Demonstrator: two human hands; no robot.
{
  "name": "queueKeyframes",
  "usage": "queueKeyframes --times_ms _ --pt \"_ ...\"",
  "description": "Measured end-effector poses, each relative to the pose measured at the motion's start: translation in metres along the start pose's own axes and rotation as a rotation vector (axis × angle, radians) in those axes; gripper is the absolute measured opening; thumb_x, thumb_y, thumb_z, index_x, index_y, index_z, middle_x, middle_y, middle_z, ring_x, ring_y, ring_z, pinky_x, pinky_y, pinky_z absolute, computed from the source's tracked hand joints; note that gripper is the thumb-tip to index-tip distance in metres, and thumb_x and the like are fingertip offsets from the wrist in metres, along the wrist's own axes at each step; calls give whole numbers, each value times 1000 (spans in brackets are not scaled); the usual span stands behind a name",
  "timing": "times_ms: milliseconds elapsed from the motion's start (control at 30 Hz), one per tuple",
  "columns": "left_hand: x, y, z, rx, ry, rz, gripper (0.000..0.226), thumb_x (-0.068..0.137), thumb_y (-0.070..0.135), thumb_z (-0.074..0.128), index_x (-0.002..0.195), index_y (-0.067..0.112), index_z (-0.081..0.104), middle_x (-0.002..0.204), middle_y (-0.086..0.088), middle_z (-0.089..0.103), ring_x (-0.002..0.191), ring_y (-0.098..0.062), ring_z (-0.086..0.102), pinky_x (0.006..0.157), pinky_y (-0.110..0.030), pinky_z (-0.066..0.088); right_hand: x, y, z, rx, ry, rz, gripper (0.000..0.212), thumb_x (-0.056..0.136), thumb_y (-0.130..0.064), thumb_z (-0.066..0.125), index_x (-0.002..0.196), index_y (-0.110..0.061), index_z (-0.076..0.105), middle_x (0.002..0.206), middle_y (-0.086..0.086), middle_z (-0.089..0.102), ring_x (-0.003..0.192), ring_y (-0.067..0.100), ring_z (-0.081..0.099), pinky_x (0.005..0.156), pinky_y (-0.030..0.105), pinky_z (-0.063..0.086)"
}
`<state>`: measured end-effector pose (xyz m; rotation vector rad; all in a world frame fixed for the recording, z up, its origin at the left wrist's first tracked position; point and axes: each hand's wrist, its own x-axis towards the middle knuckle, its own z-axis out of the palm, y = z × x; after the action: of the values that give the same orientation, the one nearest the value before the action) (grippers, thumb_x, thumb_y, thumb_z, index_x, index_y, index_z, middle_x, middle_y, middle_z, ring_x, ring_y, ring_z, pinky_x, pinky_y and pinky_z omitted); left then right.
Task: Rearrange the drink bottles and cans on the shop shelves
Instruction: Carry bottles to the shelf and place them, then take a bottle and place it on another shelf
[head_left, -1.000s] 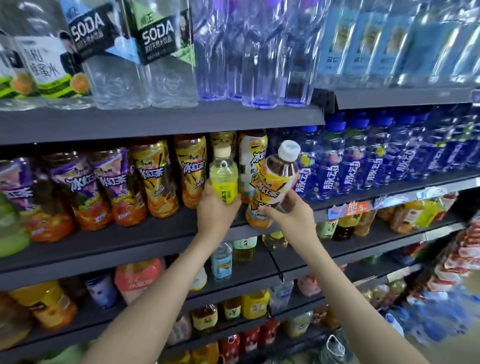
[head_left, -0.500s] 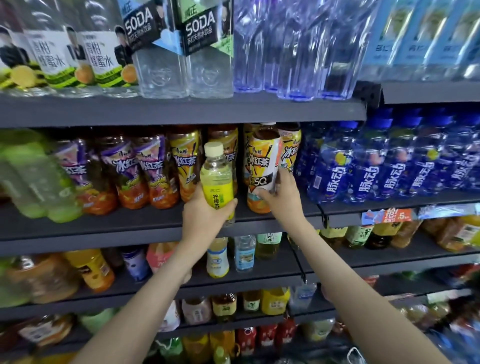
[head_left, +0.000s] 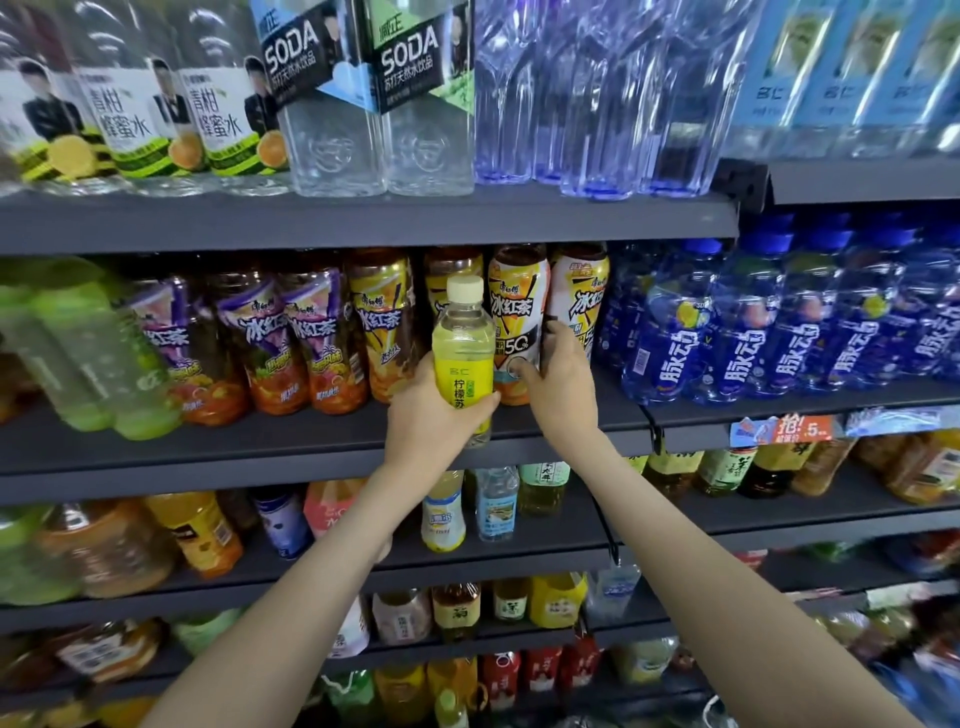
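Dark grey metal shelves (head_left: 322, 441) are seen from in front, stacked in tiers and packed with drinks. On the middle tier, from the left, green bottles (head_left: 93, 364) lean, followed by purple-labelled tea bottles (head_left: 270, 343) and yellow iced tea bottles (head_left: 382, 327). A bare strip of shelf is left along the front edge before them. A small lemon soda bottle (head_left: 464, 345) with a cream cap is held upright in front of that row, the left hand (head_left: 434, 415) wrapped around its lower half. Just beside it, an iced tea bottle (head_left: 517, 322) standing in the row is gripped by the right hand (head_left: 558, 387), fingers curled round its right side. Blue sports drink bottles (head_left: 748, 322) fill the shelf to the right.
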<state>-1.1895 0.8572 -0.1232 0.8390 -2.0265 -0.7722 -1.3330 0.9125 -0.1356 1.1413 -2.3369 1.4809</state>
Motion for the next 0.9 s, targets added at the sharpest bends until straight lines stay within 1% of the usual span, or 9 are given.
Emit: queueKeyframes --times_ms 67,167,267,367,433,567,667,767,900 --pt "-2 2 -2 11 -4 37 58 70 40 80 118 18 55 95 5 67 83 -12 62 72 -24 48 -10 -7 -15 157 -18 2 48 90 -32 62 129 -10 46 111 5 60 102 18 56 74 20 41" --pt "-5 12 -4 23 -2 109 59 71 43 78 120 19 55 93 5 68 82 -15 64 69 -29 51 -28 -20 -40 426 -213 -38 41 88 -34 65 123 -18 51 105 -2 62 96 4 58 75 13 45" --pt "-8 26 0 31 -30 208 58 72 41 73 122 21 54 92 4 68 81 -19 65 65 -31 51 -37 -27 -55 416 -308 -63 46 79 -31 75 118 -29 51 106 -7 64 100 3 59 78 14 49" --pt "-8 47 7 43 -93 262 65 68 47 66 128 26 49 100 3 67 87 -21 64 70 -34 52 -38 -28 -76 471 -210 -3 36 78 -26 77 108 -30 57 98 -7 68 94 9 63 80 26 53" --pt "-7 57 16 11 -172 299 71 69 56 64 132 28 46 108 5 65 95 -16 62 76 -34 52 -39 -22 -97 509 -178 22 31 80 -23 75 108 -24 62 94 -8 69 92 10 65 78 26 52" --pt "-9 76 41 -277 -500 297 76 73 60 69 138 31 41 128 13 56 117 -3 54 95 -26 49 -50 2 -148 560 -112 82 29 83 -20 72 110 -19 65 99 -2 72 97 16 66 84 33 52" --pt "-18 112 76 -391 -694 233 77 70 45 72 138 31 40 116 15 64 102 1 63 84 -18 52 -60 29 -192 544 -32 132 25 84 -16 69 109 -19 66 102 -2 73 99 15 67 86 31 52" --pt "-35 148 116 -415 -706 254 66 76 35 75 131 37 39 99 23 66 86 9 64 76 -12 52 -66 50 -230 523 71 163 26 84 -16 69 109 -22 66 100 -5 73 96 13 67 83 30 52" --pt "-71 212 191 -466 -665 277 63 74 29 78 128 31 47 87 27 64 80 15 63 75 -8 49 -75 99 -308 413 224 183 30 80 -27 68 110 -29 65 101 -5 72 96 16 66 84 37 53"
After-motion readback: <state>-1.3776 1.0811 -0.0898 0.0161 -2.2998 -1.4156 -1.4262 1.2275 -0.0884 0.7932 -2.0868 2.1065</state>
